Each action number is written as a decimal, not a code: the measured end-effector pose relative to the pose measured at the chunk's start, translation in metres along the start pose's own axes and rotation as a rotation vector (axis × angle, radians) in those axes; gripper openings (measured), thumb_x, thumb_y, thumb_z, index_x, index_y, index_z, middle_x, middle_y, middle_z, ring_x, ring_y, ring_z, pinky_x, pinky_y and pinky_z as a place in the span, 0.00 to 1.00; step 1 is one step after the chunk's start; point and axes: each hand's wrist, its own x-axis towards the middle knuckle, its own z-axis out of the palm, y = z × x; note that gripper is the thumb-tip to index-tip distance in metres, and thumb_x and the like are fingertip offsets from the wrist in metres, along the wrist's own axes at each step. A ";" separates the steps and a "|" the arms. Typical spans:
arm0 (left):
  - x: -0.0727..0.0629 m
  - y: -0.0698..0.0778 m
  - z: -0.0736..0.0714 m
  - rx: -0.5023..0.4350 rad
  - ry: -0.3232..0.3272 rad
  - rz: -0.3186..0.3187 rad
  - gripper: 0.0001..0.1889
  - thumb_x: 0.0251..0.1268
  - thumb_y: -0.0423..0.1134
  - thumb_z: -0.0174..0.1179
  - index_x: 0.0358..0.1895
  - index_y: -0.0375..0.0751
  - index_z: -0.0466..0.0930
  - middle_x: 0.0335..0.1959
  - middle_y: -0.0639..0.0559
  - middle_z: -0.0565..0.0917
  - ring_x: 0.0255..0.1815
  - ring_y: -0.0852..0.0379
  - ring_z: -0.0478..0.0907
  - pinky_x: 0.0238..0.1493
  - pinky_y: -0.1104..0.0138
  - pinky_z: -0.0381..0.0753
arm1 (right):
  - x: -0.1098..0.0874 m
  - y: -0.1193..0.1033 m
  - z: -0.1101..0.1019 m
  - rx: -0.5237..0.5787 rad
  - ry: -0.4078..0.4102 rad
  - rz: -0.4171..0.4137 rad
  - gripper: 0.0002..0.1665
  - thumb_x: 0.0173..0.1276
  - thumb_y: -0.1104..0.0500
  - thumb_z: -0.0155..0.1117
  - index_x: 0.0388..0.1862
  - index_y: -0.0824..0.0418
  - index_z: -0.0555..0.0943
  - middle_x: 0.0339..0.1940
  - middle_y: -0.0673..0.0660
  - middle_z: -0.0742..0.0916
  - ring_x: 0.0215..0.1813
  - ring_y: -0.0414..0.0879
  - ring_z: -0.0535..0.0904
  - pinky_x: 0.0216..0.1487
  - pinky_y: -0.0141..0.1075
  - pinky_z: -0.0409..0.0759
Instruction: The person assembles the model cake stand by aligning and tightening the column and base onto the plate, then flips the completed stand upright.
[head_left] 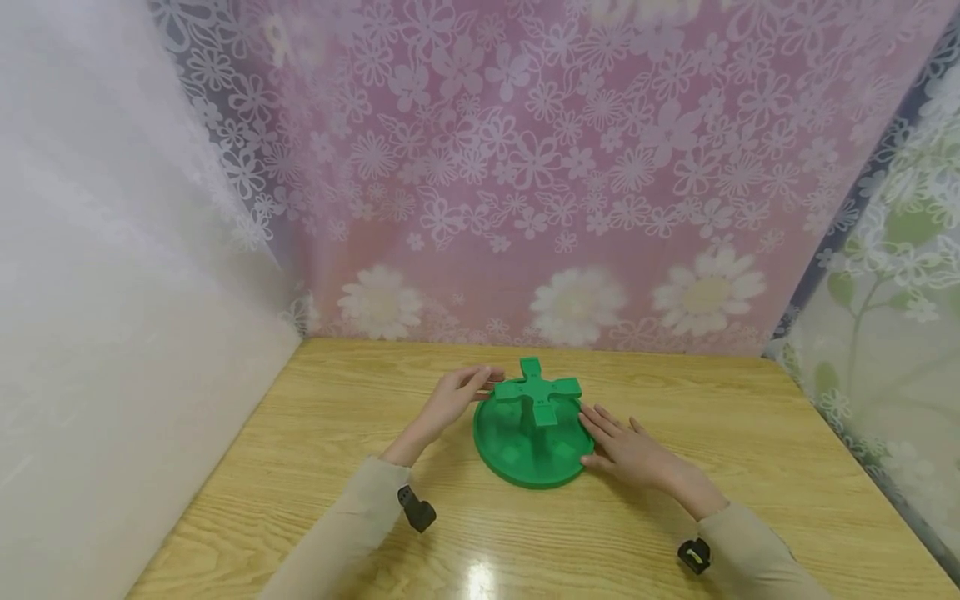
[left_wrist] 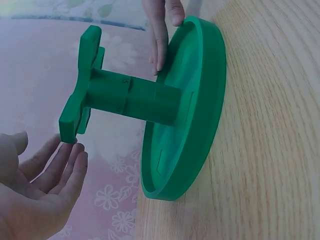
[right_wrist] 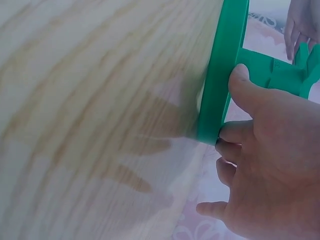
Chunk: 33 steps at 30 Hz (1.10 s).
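A green stand has a round, shallow-rimmed base (head_left: 525, 477), an upright central post (left_wrist: 137, 97) and a flat four-armed cross (head_left: 537, 389) on top. Its base lies flat on the table. Small marks show on the cross and post, too small to read. My left hand (head_left: 453, 396) is at the stand's left, fingers loosely bent; in the left wrist view the fingertips (left_wrist: 79, 150) are close beside one cross arm, and I cannot tell whether they touch. On the right side, my right hand (right_wrist: 285, 145) touches the base's rim with its thumb and extended fingers.
The stand is on a light wooden table (head_left: 360, 367). A pink flowered curtain (head_left: 480, 208) hangs behind it, with a pale sheet (head_left: 135, 250) on the left and a leafy-patterned one (head_left: 885, 333) on the right. Each wrist wears a black device (head_left: 416, 508).
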 end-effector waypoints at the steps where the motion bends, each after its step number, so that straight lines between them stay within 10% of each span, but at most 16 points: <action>1: -0.001 0.001 0.000 -0.008 0.003 -0.004 0.23 0.84 0.49 0.45 0.67 0.36 0.77 0.65 0.39 0.79 0.63 0.45 0.79 0.65 0.50 0.80 | 0.000 0.001 0.000 0.008 0.003 -0.007 0.45 0.78 0.42 0.57 0.80 0.68 0.58 0.81 0.67 0.59 0.81 0.67 0.51 0.70 0.78 0.49; 12: -0.010 -0.009 -0.004 -0.079 0.137 -0.081 0.22 0.84 0.45 0.46 0.63 0.31 0.78 0.58 0.32 0.81 0.60 0.34 0.79 0.62 0.44 0.80 | 0.000 0.013 -0.010 0.213 0.224 -0.031 0.35 0.77 0.50 0.61 0.75 0.69 0.68 0.73 0.72 0.72 0.74 0.72 0.64 0.67 0.69 0.68; 19: -0.020 -0.021 -0.001 -0.055 0.216 -0.158 0.22 0.83 0.42 0.49 0.63 0.25 0.77 0.55 0.29 0.82 0.57 0.33 0.81 0.57 0.47 0.84 | -0.002 0.026 -0.008 0.536 0.364 0.067 0.26 0.83 0.54 0.52 0.73 0.67 0.72 0.65 0.67 0.81 0.60 0.65 0.81 0.53 0.53 0.86; 26: -0.019 -0.027 0.002 -0.040 0.273 -0.196 0.20 0.83 0.38 0.48 0.61 0.23 0.77 0.51 0.28 0.83 0.53 0.33 0.83 0.52 0.49 0.87 | 0.000 0.033 -0.005 0.896 0.357 0.189 0.31 0.84 0.52 0.50 0.76 0.69 0.66 0.68 0.74 0.76 0.59 0.68 0.80 0.46 0.47 0.90; 33: -0.019 -0.039 0.003 -0.029 0.323 -0.270 0.18 0.82 0.34 0.49 0.58 0.21 0.78 0.47 0.30 0.84 0.47 0.37 0.86 0.44 0.57 0.90 | 0.011 0.030 -0.003 1.017 0.259 0.271 0.33 0.84 0.55 0.49 0.77 0.74 0.60 0.70 0.77 0.72 0.58 0.65 0.82 0.46 0.47 0.90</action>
